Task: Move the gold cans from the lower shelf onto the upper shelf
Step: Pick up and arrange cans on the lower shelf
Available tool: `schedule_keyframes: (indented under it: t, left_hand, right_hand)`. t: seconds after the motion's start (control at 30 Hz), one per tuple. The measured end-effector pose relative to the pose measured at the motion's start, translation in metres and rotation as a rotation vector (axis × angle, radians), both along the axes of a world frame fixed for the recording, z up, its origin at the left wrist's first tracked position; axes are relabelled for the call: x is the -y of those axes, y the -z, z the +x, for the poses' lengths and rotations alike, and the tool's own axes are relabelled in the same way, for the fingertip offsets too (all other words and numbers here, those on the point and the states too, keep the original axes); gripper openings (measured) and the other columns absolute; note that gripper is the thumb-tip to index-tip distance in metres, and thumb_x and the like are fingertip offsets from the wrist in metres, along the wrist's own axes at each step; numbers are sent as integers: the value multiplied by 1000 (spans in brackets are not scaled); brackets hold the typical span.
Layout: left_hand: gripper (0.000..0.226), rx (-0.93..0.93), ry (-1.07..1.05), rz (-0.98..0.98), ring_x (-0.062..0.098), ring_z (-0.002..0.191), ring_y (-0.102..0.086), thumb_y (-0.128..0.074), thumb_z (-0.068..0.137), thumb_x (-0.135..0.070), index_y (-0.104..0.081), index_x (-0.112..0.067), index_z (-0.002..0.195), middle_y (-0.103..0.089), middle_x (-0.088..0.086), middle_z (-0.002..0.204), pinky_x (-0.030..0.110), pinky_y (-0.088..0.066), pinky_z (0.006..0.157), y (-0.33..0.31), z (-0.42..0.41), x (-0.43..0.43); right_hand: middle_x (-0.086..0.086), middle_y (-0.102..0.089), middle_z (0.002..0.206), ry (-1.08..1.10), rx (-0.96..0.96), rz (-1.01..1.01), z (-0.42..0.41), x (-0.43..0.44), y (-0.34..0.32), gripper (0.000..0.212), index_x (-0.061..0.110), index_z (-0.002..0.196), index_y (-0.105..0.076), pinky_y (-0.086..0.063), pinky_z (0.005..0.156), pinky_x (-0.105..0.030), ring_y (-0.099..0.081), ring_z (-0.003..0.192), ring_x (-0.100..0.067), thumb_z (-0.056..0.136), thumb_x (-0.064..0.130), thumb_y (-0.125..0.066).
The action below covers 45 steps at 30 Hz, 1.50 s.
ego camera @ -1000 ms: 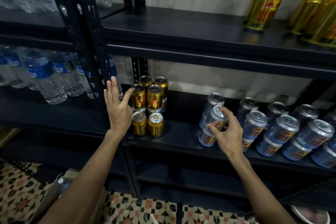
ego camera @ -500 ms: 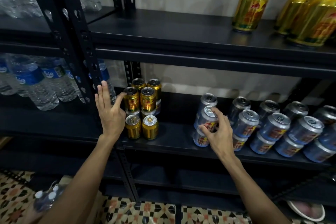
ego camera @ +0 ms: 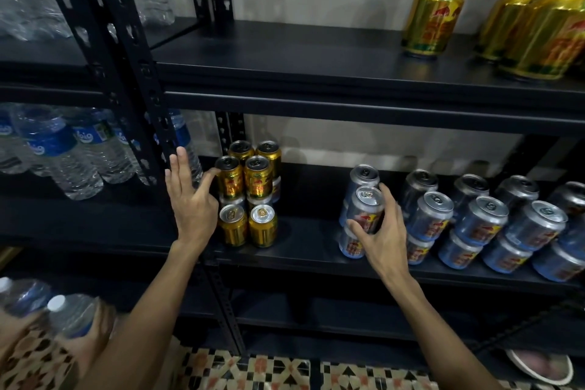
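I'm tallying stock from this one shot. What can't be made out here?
Head view throughout:
- Lower gold cans: the front ones hide the rear stack's bottom layer, so no sure count.
- Upper gold cans: cut off by top and right edges.
- Silver cans: row runs off the right edge.
- Gripped silver can: label covered by the right hand.
- Left hand: thumb touching a gold can or not, unclear.

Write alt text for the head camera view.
A person's left hand, fingers straight, is beside a cluster of gold cans on the lower shelf, while the right hand grips a silver-blue can farther right. More gold cans stand on the upper shelf above.
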<state>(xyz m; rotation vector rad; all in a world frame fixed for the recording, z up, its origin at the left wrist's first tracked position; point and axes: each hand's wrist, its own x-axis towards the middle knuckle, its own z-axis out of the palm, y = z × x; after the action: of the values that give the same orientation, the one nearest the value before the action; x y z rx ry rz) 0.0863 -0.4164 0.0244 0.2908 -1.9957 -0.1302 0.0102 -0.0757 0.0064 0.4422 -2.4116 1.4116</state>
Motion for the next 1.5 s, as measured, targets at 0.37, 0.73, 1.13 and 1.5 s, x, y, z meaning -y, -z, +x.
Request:
schedule_keyframes:
  t: [0.37,0.73,1.13,1.5]
  left_hand:
    - [45,-14,-7,-9,25,152,6,-45,82,19,-68,-6,111,1,9,164,44,-2,123,3,-4,1]
    - [42,-4,-2,32,25,152,5,-44,82,17,-70,-5,107,-22,28,155,44,-2,123,2,-5,-1]
    - [39,42,-10,4,26,152,3,-38,88,6,-71,-4,105,-15,19,158,44,-4,124,1,2,3]
    - [38,67,-2,-29,25,152,2,-35,90,6,-71,-2,99,-12,15,161,42,-5,124,1,5,5]
  right_hand:
    - [-11,-48,144,148,-300,72,6,39,-15,67,16,142,-53,-24,120,-61,-37,145,-28,82,17,-83]
    - [-12,-51,141,-63,-466,48,28,61,-6,43,6,128,-64,-30,121,-39,-41,143,-28,86,6,-75]
    - [4,-20,161,-423,212,212,34,156,41,72,37,151,-37,-49,103,-37,-44,138,-21,90,28,-74]
    - [1,-43,140,-379,214,208,28,174,51,60,28,140,-48,-49,99,-32,-52,122,-17,88,20,-77]
